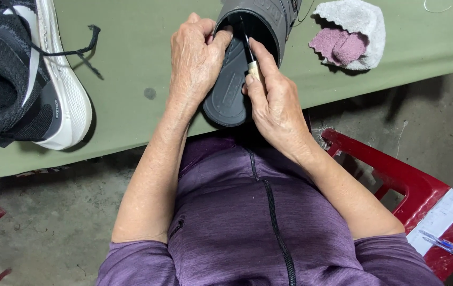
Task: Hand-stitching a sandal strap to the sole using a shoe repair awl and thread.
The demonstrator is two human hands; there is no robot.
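Two hands worked a thin tool along the insole at the mouth of a dark shoe, on the green table.

L hand [197,61] clenched the shoe [261,21] collar w/ the insole [230,90] edge, thumb pressed at the rim; R hand [271,98] pinched a slim brush-like tool [248,50] w/ pale ferrule, tip just inside the opening, prob. touching the insole, tho the shadow hid contact. Judged best: short strokes, L grip firm so the shoe didn't roll, tool kept low & off the collar. A black sneaker [25,74] lay well apart at left; a pink-white cloth [349,34] sat near at right.
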